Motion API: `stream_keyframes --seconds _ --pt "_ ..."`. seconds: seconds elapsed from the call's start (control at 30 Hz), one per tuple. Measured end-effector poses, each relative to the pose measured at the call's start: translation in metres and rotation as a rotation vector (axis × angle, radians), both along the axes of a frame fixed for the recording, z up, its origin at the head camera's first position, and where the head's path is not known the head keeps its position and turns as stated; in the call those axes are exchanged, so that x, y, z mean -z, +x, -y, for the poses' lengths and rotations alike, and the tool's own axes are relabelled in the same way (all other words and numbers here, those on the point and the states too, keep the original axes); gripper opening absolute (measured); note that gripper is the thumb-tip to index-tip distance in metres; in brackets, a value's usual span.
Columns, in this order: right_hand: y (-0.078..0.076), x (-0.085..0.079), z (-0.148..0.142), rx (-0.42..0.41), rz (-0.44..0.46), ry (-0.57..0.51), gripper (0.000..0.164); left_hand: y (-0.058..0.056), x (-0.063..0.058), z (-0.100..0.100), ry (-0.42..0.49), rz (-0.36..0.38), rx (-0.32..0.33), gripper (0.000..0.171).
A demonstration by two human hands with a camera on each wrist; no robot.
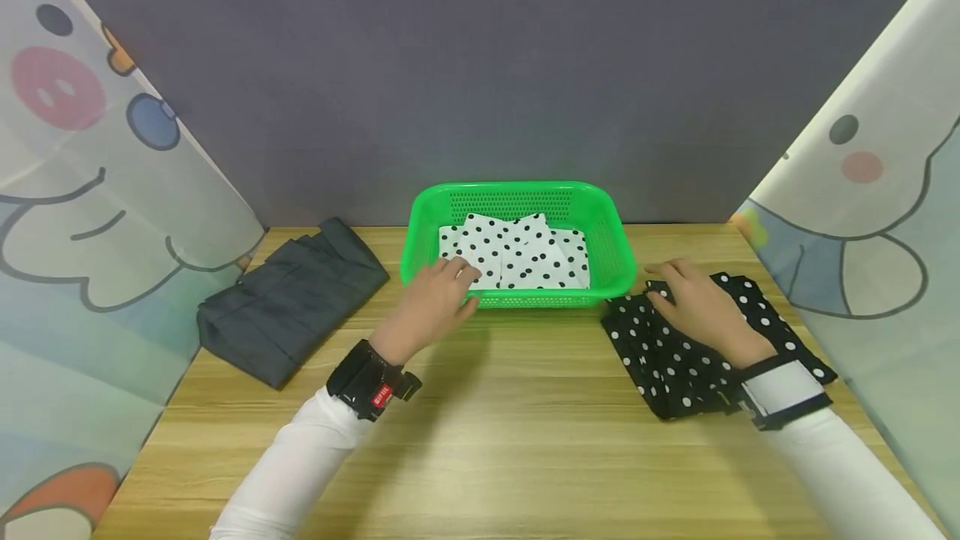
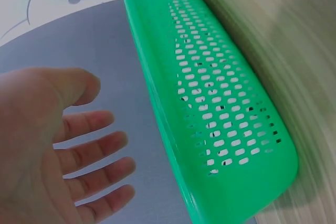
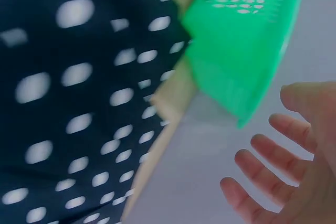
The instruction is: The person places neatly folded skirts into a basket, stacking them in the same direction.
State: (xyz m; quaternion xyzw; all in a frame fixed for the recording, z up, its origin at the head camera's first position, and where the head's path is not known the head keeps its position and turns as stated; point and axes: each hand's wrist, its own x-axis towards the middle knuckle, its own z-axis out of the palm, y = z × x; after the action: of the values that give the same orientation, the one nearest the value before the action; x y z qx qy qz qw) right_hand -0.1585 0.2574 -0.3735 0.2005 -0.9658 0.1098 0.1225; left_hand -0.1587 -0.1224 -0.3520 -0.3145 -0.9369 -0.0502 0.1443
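Observation:
A green plastic basket [image 1: 517, 300] with perforated sides stands at the back of the table. White cloth with black dots [image 1: 525, 252] lies folded inside it. My left hand [image 1: 431, 302] hovers by the basket's front left rim, fingers relaxed and apart from the rim in the left wrist view. Over a black cloth with white dots [image 1: 675, 365], right of the basket, is my right hand [image 1: 701, 311]. Its fingers [image 3: 278, 182] are spread and hold nothing in the right wrist view. A dark grey folded cloth [image 1: 292, 307] lies at the left, away from both hands.
The wooden table [image 1: 510, 440] carries the basket and the cloths. A dark grey panel [image 1: 495, 73] rises right behind the basket. Printed cartoon panels flank the table, on the left [image 1: 82, 215] and on the right [image 1: 877, 215].

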Motion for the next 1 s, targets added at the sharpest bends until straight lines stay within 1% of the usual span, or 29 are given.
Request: stream_keyframes --seconds 0.13,0.23,0.3,0.43,0.5,0.6,0.7,0.83,1.0 --pt "0.015 0.012 -0.019 0.048 0.043 0.032 0.038 0.008 0.007 0.001 0.025 -0.07 0.028 0.031" --pt "0.023 0.023 -0.035 0.081 0.067 0.044 0.04 0.014 0.013 0.001 0.035 -0.093 0.041 0.031" --pt "0.028 0.032 -0.046 0.099 0.071 0.044 0.04 0.018 0.017 0.001 0.034 -0.082 0.047 0.032" --pt "0.037 0.046 -0.065 0.134 0.074 0.062 0.038 0.028 0.025 -0.001 0.032 -0.022 0.066 0.031" --pt "0.04 0.052 -0.071 0.144 0.092 0.073 0.037 0.031 0.028 -0.002 0.041 0.01 0.073 0.032" --pt "0.044 0.059 -0.076 0.146 0.13 0.083 0.036 0.035 0.034 -0.004 0.042 0.039 0.071 0.034" --pt "0.045 0.063 -0.076 0.14 0.147 0.096 0.036 0.038 0.039 -0.005 0.024 0.063 0.066 0.036" --pt "0.046 0.066 -0.075 0.132 0.126 0.1 0.036 0.039 0.044 -0.007 0.02 0.074 0.069 0.038" --pt "0.048 0.067 -0.072 0.124 0.129 0.101 0.036 0.04 0.046 -0.009 0.025 0.08 0.076 0.037"
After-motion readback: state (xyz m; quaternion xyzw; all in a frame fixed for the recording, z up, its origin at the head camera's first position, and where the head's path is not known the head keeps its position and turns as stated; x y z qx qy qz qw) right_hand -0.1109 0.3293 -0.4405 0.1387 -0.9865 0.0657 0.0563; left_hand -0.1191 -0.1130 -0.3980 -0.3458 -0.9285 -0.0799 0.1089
